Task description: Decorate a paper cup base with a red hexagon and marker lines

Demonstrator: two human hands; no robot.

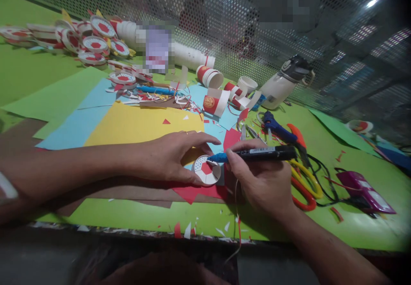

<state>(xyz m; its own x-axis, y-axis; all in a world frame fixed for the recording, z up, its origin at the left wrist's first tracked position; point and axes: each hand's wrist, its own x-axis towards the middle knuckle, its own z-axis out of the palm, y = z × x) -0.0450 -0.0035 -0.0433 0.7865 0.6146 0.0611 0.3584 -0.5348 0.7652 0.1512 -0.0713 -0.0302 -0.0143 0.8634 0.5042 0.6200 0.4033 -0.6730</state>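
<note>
My left hand (175, 156) curls round a small round paper cup piece (203, 174), thumb at its near edge and fingers over the far side. The piece has a white face with a red centre, dark dividing lines and blue dots in its upper sections. In my right hand (265, 182) is a black marker (268, 153) with a blue tip. That tip touches or nearly touches the upper right of the white face. Under the hands lie yellow paper (141, 124), red paper scraps (189, 193) and brown card (135, 193).
Finished-looking round pieces (94, 44) are heaped at the back left. Cut paper cups (215, 102) and a white bottle (282, 83) stand behind. Scissors (303, 182), a blue glue gun (278, 126) and a purple device (366, 190) with cords lie right on the green table (334, 148).
</note>
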